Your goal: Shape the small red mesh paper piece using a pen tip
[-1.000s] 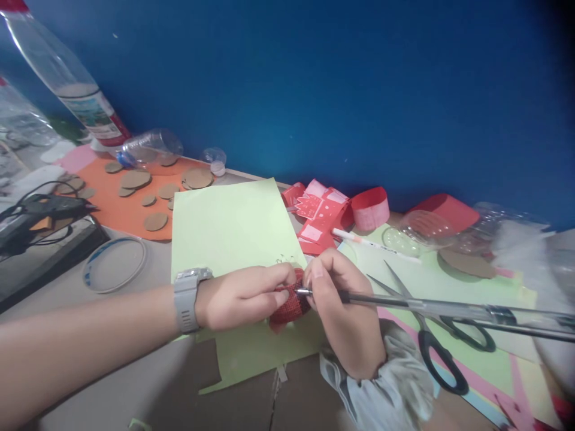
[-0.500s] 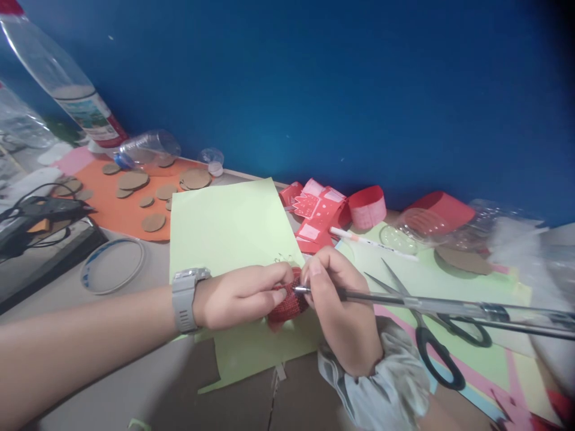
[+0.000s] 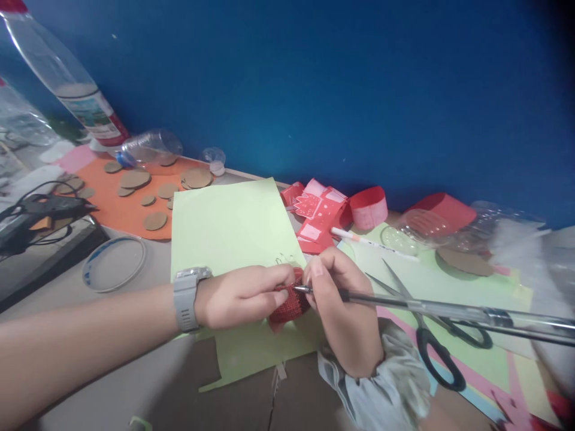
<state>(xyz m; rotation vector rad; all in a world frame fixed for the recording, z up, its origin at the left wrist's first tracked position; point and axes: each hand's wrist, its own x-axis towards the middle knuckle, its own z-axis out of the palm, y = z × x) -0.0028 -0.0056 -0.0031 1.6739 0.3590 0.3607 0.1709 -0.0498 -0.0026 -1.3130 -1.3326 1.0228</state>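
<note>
Clamped between our left fingers and thumb, the red woven piece sits over the pale green paper. Our left hand pins it while our right hand pinches the pen, its tip at the weave.

Fingers of the left hand and right hand cover parts of a red woven piece, its full outline hidden. A pen runs off the right edge, masking part of the scissors. At far left, a tall bottle is cropped at its cap, its label print illegible; small marks on the green sheet are unreadable. Clear plastic blurs at right.
</note>
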